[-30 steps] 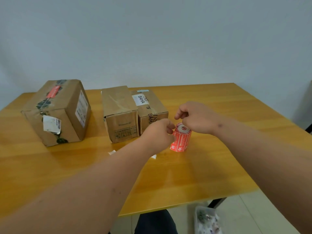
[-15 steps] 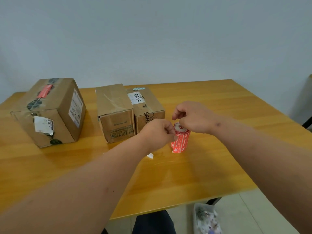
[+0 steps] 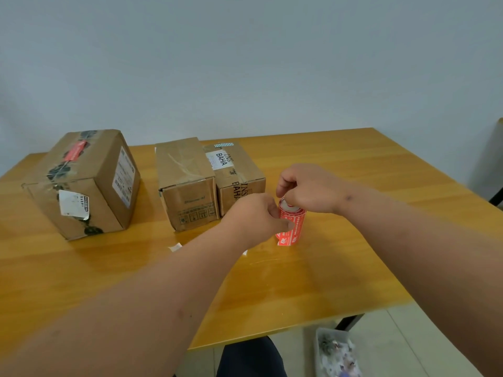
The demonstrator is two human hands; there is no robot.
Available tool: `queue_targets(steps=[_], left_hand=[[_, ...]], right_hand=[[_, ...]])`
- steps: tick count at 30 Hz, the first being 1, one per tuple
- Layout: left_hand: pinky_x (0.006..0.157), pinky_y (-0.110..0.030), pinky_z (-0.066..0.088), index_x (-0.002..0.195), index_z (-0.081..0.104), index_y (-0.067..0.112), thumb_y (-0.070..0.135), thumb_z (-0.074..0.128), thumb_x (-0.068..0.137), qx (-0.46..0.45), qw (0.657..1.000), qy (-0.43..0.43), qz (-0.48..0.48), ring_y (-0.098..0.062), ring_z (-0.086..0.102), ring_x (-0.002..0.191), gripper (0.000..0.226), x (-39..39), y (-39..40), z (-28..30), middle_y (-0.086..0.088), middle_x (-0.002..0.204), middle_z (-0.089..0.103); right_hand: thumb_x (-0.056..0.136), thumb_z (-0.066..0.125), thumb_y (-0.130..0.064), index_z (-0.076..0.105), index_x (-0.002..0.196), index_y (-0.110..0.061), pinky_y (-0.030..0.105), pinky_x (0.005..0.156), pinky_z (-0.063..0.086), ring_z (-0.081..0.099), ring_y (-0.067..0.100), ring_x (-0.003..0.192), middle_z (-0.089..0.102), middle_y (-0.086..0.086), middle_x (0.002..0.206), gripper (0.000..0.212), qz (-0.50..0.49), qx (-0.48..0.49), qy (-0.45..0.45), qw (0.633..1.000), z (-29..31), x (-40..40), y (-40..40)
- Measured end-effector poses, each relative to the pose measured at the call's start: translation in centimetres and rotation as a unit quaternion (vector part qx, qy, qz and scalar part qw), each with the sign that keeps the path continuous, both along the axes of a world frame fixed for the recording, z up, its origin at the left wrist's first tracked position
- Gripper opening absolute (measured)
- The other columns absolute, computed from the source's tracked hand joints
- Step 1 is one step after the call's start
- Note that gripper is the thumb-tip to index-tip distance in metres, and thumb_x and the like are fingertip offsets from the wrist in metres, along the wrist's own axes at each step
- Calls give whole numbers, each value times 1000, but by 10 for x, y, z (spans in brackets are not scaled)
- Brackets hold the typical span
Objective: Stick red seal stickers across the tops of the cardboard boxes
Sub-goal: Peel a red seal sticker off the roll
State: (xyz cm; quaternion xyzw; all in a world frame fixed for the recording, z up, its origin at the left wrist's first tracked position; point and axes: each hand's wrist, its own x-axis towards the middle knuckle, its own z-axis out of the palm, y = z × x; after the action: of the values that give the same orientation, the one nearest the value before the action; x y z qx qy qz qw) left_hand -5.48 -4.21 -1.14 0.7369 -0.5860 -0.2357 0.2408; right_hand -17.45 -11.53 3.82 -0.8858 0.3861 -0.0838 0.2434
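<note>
Upright roll of red seal stickers on the worktop just right of 3 cardboard boxes, right hand gripping its top, left hand fingers pinching its side.

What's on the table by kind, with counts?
Cardboard boxes: 3, left, middle, right
Red sticker roll: 1
White paper scraps: 2
Total: 6
</note>
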Motion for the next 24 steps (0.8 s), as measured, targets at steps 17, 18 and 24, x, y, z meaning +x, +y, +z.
queue_targets(steps=[17,18,24], left_hand=[[75,-22,54,91,69,6,15,75,81,0,993,120,-18,-11,70,78,15,27,4,29,-5,84,75],[75,-22,54,91,69,6,15,75,81,-3,993,118,-18,-11,70,77,14,27,5,29,-4,83,75],[80,-27,56,92,70,11,16,74,82,3,992,122,-25,-14,72,81,12,29,4,29,-3,83,76]], right_hand=[[81,64,-17,63,76,-25,24,62,44,58,10,79,63,-4,89,10,45,14,54,997,4,-1,1],[82,65,-18,62,75,-25,24,63,45,58,10,79,62,-5,89,10,46,8,59,997,3,0,1],[85,66,-23,60,73,-30,21,58,39,55,5,75,60,-10,83,15,53,-16,84,995,1,-1,-1]])
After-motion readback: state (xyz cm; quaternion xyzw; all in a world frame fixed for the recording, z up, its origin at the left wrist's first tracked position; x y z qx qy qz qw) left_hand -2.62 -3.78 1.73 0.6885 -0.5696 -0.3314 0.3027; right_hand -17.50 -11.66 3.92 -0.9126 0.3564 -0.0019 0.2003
